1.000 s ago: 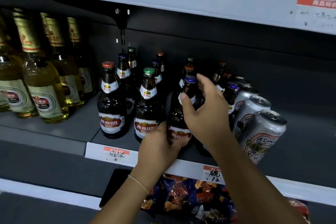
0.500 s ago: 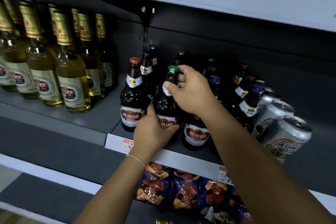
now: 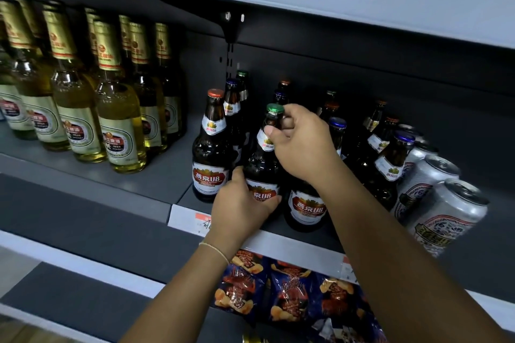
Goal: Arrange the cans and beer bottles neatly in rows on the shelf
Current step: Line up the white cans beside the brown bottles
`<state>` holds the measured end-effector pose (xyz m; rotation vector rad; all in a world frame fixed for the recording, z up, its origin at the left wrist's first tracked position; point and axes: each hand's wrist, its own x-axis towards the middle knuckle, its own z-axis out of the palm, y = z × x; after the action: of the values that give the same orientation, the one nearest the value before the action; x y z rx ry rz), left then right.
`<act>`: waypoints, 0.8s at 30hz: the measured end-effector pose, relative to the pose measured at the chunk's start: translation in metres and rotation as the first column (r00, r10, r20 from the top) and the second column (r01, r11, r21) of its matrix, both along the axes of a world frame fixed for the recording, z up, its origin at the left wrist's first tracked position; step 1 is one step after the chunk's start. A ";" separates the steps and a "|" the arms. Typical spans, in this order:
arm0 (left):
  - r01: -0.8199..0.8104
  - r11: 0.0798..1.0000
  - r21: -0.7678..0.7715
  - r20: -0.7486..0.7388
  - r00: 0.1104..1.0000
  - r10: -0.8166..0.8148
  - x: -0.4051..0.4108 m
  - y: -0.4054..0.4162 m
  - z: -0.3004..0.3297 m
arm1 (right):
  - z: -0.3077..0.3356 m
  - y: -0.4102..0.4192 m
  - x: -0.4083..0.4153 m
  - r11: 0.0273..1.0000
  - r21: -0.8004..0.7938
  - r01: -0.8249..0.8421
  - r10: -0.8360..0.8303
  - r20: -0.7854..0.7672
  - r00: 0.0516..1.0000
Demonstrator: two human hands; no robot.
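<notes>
— How far along?
— Front bottles look lined; back rows too dim to judge. Cans (image 3: 434,203) lean.
— Hands?
— Left hand (image 3: 239,209) grips green-capped bottle (image 3: 263,164)'s base, right hand (image 3: 303,142) pinches its neck, at shelf (image 3: 292,248) front.

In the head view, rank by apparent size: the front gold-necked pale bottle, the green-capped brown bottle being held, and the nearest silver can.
1. Pale bottle, largest.
2. Green-capped bottle.
3. Silver can, though nearness to the camera enlarges it.
</notes>
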<state>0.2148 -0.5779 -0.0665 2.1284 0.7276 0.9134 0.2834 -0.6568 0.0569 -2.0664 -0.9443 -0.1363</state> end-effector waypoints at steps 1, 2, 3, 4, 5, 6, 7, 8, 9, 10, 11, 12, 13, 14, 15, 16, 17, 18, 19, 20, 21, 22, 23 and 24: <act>0.017 1.000 -0.008 -0.011 1.000 -0.018 -0.001 0.001 0.000 | -0.001 0.000 0.001 1.000 0.000 -0.003 0.003 -0.003 1.000; 0.042 0.999 -0.011 -0.020 0.999 -0.042 -0.004 0.002 0.001 | -0.002 0.001 0.000 1.000 0.001 0.002 -0.002 0.019 1.000; 0.066 0.998 -0.009 -0.031 0.997 -0.067 -0.008 0.004 0.003 | -0.003 0.001 -0.002 1.000 0.013 0.015 -0.016 0.072 0.997; 0.080 0.997 -0.004 -0.042 0.996 -0.080 -0.014 0.006 0.006 | -0.002 0.003 -0.006 0.998 0.049 0.029 -0.036 0.150 0.988; 0.068 0.998 -0.003 -0.051 0.996 -0.068 -0.022 0.009 0.010 | 0.000 0.005 -0.011 0.994 0.106 0.032 -0.055 0.228 0.972; 0.030 1.000 -0.002 -0.054 0.998 -0.030 -0.030 0.014 0.014 | 0.001 0.009 -0.017 0.985 0.170 0.012 -0.062 0.296 0.953; -0.028 1.000 0.005 -0.042 0.999 0.029 -0.038 0.020 0.018 | 0.003 0.015 -0.022 0.977 0.214 -0.019 -0.056 0.339 0.939; -0.098 0.995 0.021 -0.007 0.995 0.099 -0.044 0.027 0.020 | 0.004 0.022 -0.027 0.972 0.231 -0.046 -0.041 0.358 0.933; -0.166 0.985 0.040 0.050 0.985 0.164 -0.048 0.035 0.020 | 0.006 0.029 -0.032 0.972 0.224 -0.064 -0.023 0.367 0.930; -0.222 0.974 0.049 0.112 0.970 0.215 -0.050 0.043 0.020 | 0.008 0.036 -0.036 0.978 0.196 -0.069 -0.011 0.381 0.925; -0.257 0.966 0.043 0.153 0.957 0.248 -0.050 0.050 0.018 | 0.011 0.042 -0.041 0.984 0.159 -0.074 0.005 0.397 0.918; -0.268 0.963 0.027 0.167 0.951 0.260 -0.049 0.055 0.017 | 0.014 0.048 -0.046 0.989 0.123 -0.084 0.029 0.398 0.917; -0.265 0.964 0.019 0.153 0.954 0.259 -0.047 0.059 0.015 | 0.016 0.053 -0.048 0.991 0.091 -0.101 0.060 0.373 0.926; -0.255 0.967 0.025 0.117 0.961 0.250 -0.045 0.061 0.014 | 0.017 0.058 -0.050 0.991 0.061 -0.115 0.090 0.324 0.942; -0.236 0.971 0.038 0.081 0.969 0.232 -0.042 0.064 0.012 | 0.017 0.064 -0.049 0.992 0.026 -0.126 0.115 0.252 0.961; -0.206 0.978 0.039 0.056 0.977 0.204 -0.040 0.066 0.010 | 0.016 0.070 -0.048 0.992 -0.011 -0.129 0.129 0.168 0.977; -0.173 0.985 0.028 0.041 0.984 0.172 -0.036 0.069 0.007 | 0.013 0.076 -0.046 0.991 -0.041 -0.131 0.134 0.095 0.986; -0.144 0.989 0.010 0.031 0.989 0.144 -0.033 0.071 0.004 | 0.008 0.081 -0.044 0.990 -0.063 -0.129 0.132 0.036 0.991; -0.121 0.993 -0.003 0.025 0.992 0.121 -0.030 0.074 0.002 | 0.003 0.085 -0.042 0.990 -0.068 -0.125 0.124 -0.012 0.992; -0.108 0.994 -0.014 0.020 0.994 0.109 -0.028 0.075 0.000 | -0.001 0.087 -0.040 0.992 -0.059 -0.115 0.112 -0.052 0.992; -0.105 0.994 -0.022 0.019 0.994 0.106 -0.026 0.076 -0.002 | -0.006 0.089 -0.039 0.994 -0.035 -0.105 0.102 -0.083 0.991; -0.105 0.994 -0.030 0.018 0.994 0.106 -0.025 0.077 -0.004 | -0.010 0.090 -0.038 0.995 -0.006 -0.098 0.097 -0.099 0.990; -0.102 0.994 -0.039 0.017 0.995 0.103 -0.025 0.078 -0.006 | -0.013 0.091 -0.037 0.996 0.015 -0.092 0.093 -0.103 0.990; -0.094 0.994 -0.053 0.012 0.995 0.095 -0.025 0.079 -0.008 | -0.014 0.091 -0.036 0.996 0.024 -0.087 0.089 -0.097 0.991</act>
<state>0.1896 -0.4993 -0.0749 2.0543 0.8414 0.9488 0.2471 -0.5659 0.0428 -1.9911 -0.9678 0.0028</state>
